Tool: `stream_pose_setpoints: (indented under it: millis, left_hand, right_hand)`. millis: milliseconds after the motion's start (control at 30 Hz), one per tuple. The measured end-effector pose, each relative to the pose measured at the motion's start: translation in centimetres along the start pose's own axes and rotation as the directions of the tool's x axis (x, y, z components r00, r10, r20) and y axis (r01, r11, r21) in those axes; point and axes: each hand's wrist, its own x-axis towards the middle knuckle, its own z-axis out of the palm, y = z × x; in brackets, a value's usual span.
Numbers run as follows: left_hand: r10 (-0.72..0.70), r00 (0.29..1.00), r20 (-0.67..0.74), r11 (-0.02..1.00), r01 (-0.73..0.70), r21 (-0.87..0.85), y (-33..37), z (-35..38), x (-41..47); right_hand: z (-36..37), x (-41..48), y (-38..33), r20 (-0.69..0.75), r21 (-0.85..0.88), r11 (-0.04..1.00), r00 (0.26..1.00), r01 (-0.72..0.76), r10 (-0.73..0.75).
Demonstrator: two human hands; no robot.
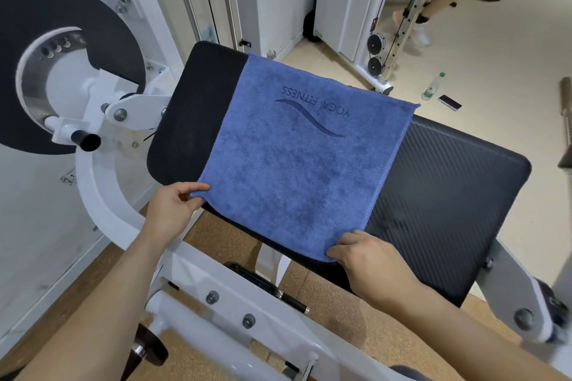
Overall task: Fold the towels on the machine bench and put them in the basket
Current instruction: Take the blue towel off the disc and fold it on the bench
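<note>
Black padded bench, ribbed surface. One blue towel spread flat across its middle, lettering toward the far end, near edge reaching the bench's front edge. Bare pad shows left and right of it. Beyond, pale floor: plastic bottle, phone just beside.

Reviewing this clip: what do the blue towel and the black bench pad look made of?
The blue towel looks like microfibre or terry: fuzzy matte nap, stitched hem, pressed-in logo. The bench pad is probably vinyl or faux leather: black, finely ribbed, slightly shiny.
</note>
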Motion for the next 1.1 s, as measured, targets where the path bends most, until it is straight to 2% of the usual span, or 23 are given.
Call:
stream_pose_setpoints:
  millis: [100,167,300,400,433,467,567,600,667,733,767,900,1033,1100]
  left_hand:
    - [0.135,0.989,0.067,0.965,-0.146,0.217,-0.5,-0.9,0.1]
    - [0.151,0.98,0.132,0.939,-0.184,0.291,-0.4,-1.6,0.1]
    - [-0.001,0.97,0.243,0.971,-0.057,0.231,1.0,-3.0,0.3]
    - [0.04,0.963,0.265,0.982,-0.086,0.165,2.8,-4.4,1.3]
    - [0.06,0.967,0.246,0.992,-0.086,0.094,3.7,-5.0,1.7]
    - [0.079,0.972,0.221,0.996,-0.083,0.011,4.8,-5.5,2.3]
    - [0.11,0.987,0.115,0.972,-0.082,-0.219,8.6,-5.6,4.2]
    - [0.108,0.991,0.076,0.957,-0.083,-0.278,9.9,-5.2,5.0]
    - [0.088,0.996,-0.007,0.926,-0.084,-0.367,12.1,-3.9,6.8]
    - [0.088,0.994,-0.07,0.904,-0.109,-0.414,13.7,-2.4,8.7]
    - [0.093,0.992,-0.085,0.898,-0.121,-0.422,14.4,-1.7,9.6]
    - [0.057,0.993,-0.104,0.891,-0.097,-0.443,15.3,0.4,12.9]
    - [0.051,0.979,-0.198,0.964,-0.101,-0.247,15.6,2.0,14.6]
    - [0.088,0.963,-0.254,0.987,-0.118,-0.107,16.1,2.5,14.6]
  right_hand:
    - [-0.4,-0.2,0.3,0.046,0.033,0.999,0.999,-0.029,0.027]
    - [-1.3,-0.4,0.3,0.062,0.104,0.992,0.996,-0.067,0.061]
    - [-4.1,-0.5,0.4,0.165,0.321,0.935,0.981,-0.153,0.104]
    - [-6.8,-0.1,1.4,0.181,0.517,0.824,0.97,-0.234,0.163]
    - [-7.8,0.1,1.7,0.175,0.596,0.756,0.963,-0.271,0.207]
    - [-8.9,0.4,2.1,0.181,0.7,0.646,0.95,-0.305,0.253]
    - [-11.7,1.9,2.9,0.257,0.923,0.194,0.907,-0.333,0.334]
    - [-12.4,2.4,3.4,0.259,0.943,0.106,0.897,-0.315,0.359]
    - [-13.5,3.7,4.3,0.227,0.963,0.035,0.872,-0.268,0.435]
    - [-14.0,5.1,5.4,0.15,0.976,0.051,0.824,-0.211,0.546]
    - [-14.1,5.8,6.0,0.092,0.979,0.092,0.793,-0.183,0.602]
    - [-14.3,8.2,7.8,-0.139,0.909,0.364,0.679,-0.201,0.721]
    - [-13.3,9.5,9.0,-0.35,0.684,0.642,0.617,-0.346,0.705]
    - [-12.5,10.0,9.5,-0.404,0.575,0.704,0.603,-0.418,0.688]
